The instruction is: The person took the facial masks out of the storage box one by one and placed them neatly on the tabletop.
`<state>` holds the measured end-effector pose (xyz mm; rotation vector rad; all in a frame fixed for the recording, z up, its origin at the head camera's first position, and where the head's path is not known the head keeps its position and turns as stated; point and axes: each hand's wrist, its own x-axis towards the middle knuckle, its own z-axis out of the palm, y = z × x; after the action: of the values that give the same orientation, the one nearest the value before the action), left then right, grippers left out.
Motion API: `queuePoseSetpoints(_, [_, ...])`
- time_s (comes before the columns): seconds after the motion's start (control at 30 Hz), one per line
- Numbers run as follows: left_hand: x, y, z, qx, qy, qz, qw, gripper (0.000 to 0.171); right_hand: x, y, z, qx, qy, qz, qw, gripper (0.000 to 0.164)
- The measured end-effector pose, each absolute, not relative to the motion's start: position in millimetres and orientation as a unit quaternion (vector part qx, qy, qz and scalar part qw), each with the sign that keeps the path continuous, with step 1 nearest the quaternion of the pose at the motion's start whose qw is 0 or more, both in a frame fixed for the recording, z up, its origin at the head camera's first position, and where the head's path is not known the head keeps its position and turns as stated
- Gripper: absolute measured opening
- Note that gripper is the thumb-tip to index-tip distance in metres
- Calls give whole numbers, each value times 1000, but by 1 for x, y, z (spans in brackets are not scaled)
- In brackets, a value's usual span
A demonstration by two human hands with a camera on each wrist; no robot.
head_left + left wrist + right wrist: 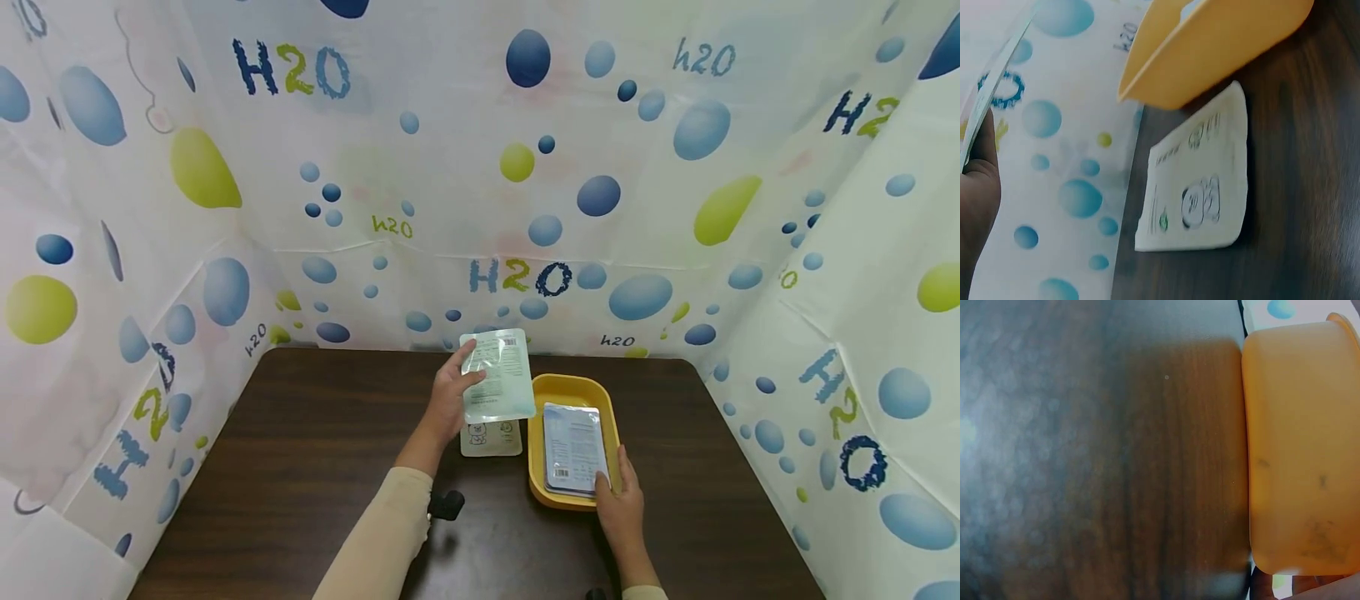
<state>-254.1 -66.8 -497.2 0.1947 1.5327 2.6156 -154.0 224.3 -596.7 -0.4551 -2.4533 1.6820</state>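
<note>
A pale green flat sachet (498,379) printed with small text is pinched between thumb and fingers of my left hand (447,398), held up over the table. In the left wrist view the sachet (999,78) shows edge-on. Below it a cream sachet with drawn bears (491,438) lies on the table, partly covered in the head view. My right hand (622,508) grips the near right side of a yellow tray (537,467), thumb inside by the rim and fingers along the outer wall. Inside the tray lie silvery-blue sachets (573,446), one on top of another.
The dark wooden table (322,467) carries the tray right of its middle, toward the back. White curtains (450,167) with blue and green dots hang behind and on both sides. A black wrist camera (447,505) sits on my left wrist.
</note>
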Motion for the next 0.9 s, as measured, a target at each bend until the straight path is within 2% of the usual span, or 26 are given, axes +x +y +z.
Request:
queuePoseSetpoints(0.5, [-270, -111, -499, -2, 554, 832, 31, 67, -174, 232, -598, -152, -813, 560, 55, 73])
queuePoseSetpoints(0.9, [-261, -146, -541, -53, 585, 808, 38, 65, -165, 229, -602, -147, -814, 559, 55, 73])
